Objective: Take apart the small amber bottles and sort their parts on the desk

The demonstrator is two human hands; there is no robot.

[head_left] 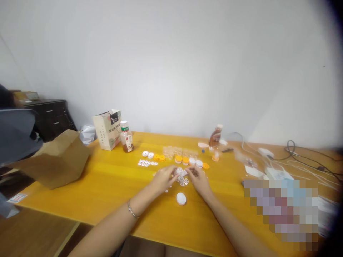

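My left hand (165,177) is at the left side of a small pile of white spoked discs (182,175), its thumb and fingers curled together at the pile's edge. Across from it, my right hand (198,180) has its fingertips drawn together on the pile's right side. What sits between the fingertips of either hand is too small and blurred to make out. Closer to me lies a round white lid (181,198). Behind the hands stands a row of orange and white round caps (185,160). Small white pieces (147,163) lie in rows to the left.
Clear plastic cups (171,151) stand behind the caps. At the back left are a bottle (125,137) and a paper gift bag (107,130); a brown paper bag (64,157) is further left. A brown bottle (215,135) and cables (292,150) occupy the right. Someone's grey sleeve (17,132) shows far left.
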